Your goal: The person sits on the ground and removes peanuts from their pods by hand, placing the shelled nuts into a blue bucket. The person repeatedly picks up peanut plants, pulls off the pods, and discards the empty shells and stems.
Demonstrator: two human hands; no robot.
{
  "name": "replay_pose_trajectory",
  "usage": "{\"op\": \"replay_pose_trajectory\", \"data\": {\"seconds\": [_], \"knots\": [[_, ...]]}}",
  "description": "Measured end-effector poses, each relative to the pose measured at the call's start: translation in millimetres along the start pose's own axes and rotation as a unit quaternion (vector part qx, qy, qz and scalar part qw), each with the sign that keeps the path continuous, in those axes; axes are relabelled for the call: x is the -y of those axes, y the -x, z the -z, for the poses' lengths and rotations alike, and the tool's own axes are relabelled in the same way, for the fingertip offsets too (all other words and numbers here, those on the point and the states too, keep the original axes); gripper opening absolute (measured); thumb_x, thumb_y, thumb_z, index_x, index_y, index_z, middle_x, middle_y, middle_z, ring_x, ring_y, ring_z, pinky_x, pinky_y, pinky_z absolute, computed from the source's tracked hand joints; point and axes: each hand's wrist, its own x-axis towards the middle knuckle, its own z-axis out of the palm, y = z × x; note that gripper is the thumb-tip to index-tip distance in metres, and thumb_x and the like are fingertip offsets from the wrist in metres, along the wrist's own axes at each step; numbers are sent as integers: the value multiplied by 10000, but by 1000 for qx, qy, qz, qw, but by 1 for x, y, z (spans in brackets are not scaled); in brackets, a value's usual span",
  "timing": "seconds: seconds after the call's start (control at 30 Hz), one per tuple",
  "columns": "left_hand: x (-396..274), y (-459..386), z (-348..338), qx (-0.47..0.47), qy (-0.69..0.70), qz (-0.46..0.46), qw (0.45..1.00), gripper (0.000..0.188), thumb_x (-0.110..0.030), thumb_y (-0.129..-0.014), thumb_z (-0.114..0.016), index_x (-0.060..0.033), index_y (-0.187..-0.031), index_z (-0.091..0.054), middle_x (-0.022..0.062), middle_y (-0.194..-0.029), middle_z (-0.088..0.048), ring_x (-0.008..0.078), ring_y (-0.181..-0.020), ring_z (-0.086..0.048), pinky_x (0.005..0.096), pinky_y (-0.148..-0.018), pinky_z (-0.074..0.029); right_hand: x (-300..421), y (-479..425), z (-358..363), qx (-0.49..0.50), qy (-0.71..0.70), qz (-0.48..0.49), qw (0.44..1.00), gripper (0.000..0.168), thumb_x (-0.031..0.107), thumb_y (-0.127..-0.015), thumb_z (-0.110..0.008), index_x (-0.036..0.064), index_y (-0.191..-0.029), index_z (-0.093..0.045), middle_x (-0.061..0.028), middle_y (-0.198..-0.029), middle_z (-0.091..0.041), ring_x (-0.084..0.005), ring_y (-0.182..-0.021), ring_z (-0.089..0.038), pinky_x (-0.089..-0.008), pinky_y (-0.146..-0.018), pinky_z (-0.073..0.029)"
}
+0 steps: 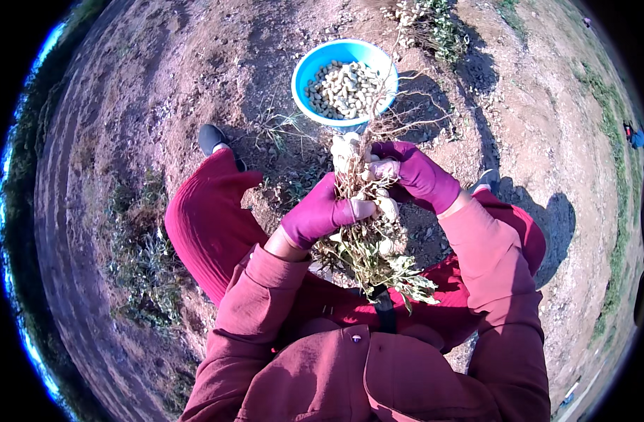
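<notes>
A bundle of peanut plants [372,232], with pods and thin roots at its upper end and wilted leaves at its lower end, is held between my hands above my lap. My left hand [327,211], in a purple fingerless glove, grips the stems from the left, its thumb across them. On the right side, my right hand [419,176], gloved the same way, has its fingers closed at the pods near the roots. Just beyond the roots a blue plastic basin [302,79] stands on the soil, partly filled with unshelled peanuts [343,89]; some roots overlap its right rim.
A heap of peanut plants [438,29] with pods lies beyond the basin to the right. Pulled or dry plants [145,269] lie on the ground at the left. My shoes [211,138] rest on the soil at either side. A grassy strip [614,211] runs along the right.
</notes>
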Motion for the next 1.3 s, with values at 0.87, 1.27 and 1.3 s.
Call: {"op": "replay_pose_trajectory", "data": {"seconds": [0.87,1.27,1.3], "knots": [[8,-3,-4,36,68,-72,994,629,-207,-725,-717,4,-1236,-417,74,-990,-622,169,-935,-595,319,-840,-469,-11,0,-13,-142,-253,29,957,162,223,-868,-604,74,-917,-565,-13,-862,-568,-113,-773,-575,-270,-722,-505],[20,-3,9,58,91,-91,990,822,-223,-726,-713,4,-1367,-250,133,-1050,-607,235,-976,-606,357,-889,-463,22,-78,57,-223,-152,54,961,673,419,-895,-521,29,-1361,-232,-226,-1380,-237,-398,-1177,-434,-568,-865,-485],[19,-6,8,62,100,-90,989,830,-223,-726,-712,4,-1371,-240,133,-1043,-608,236,-973,-605,359,-887,-465,15,-83,79,-289,-136,37,947,631,388,-892,-524,24,-1337,-263,-231,-1343,-330,-396,-1147,-484,-526,-828,-517]]}}
